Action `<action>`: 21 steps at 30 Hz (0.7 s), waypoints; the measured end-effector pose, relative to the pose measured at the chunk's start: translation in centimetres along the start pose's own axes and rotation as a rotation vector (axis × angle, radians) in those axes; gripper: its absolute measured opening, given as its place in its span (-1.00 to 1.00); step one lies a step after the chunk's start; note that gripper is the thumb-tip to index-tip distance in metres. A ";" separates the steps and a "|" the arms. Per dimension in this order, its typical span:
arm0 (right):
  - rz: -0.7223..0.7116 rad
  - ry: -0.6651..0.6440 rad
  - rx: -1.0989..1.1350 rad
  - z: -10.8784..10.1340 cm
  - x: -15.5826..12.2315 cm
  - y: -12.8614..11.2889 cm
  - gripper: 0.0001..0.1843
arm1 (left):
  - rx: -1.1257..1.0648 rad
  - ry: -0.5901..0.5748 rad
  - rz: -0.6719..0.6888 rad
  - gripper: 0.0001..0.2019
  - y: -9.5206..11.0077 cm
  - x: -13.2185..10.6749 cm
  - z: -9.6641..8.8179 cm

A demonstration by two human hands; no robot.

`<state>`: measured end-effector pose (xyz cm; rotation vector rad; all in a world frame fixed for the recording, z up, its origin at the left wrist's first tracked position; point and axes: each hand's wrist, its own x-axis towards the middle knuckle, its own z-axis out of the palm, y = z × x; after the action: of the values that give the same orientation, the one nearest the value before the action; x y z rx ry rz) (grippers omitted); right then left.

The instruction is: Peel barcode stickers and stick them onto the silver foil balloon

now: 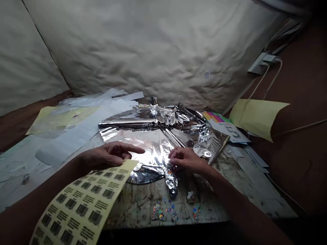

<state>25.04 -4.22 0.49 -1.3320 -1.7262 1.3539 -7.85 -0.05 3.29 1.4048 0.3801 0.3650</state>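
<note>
A crumpled pile of flat silver foil balloons lies in the middle of the worn table. My left hand pinches the top edge of a yellow sheet of barcode stickers, its forefinger stretched out toward the foil. My right hand rests on the near edge of the foil with its fingers curled together in a pinch; what they hold is too small to see. A silver balloon neck sticks out toward me just below that hand.
Small shiny confetti pieces lie scattered near the table's front edge. Clear plastic bags and white and yellow papers cover the left side. A colourful printed card and a yellow envelope lie at the right. A padded cream wall stands behind.
</note>
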 end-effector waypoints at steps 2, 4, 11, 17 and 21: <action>-0.028 -0.002 -0.048 0.0 0.0 0.0 -0.73 | 0.018 -0.025 -0.162 -0.48 0.2 0.3 0.2; -0.050 0.007 -0.102 0.0 -0.1 0.0 -0.77 | 0.045 -0.085 -0.280 -0.46 0.4 0.5 0.3; -0.162 0.125 -0.375 0.8 -0.6 -0.2 -0.94 | 0.297 -0.189 -0.344 -0.45 0.2 1.0 0.7; -0.231 0.179 -0.545 1.8 -1.0 0.4 -0.98 | 0.453 -0.158 -0.294 -0.48 0.3 1.1 0.7; -0.285 0.284 -0.612 0.9 -1.2 0.5 -0.62 | 0.519 -0.149 -0.267 -0.50 0.5 0.9 0.9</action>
<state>24.86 -5.69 -0.15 -1.4241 -2.1054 0.4585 -6.61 -0.39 3.82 1.8452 0.5573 -0.0679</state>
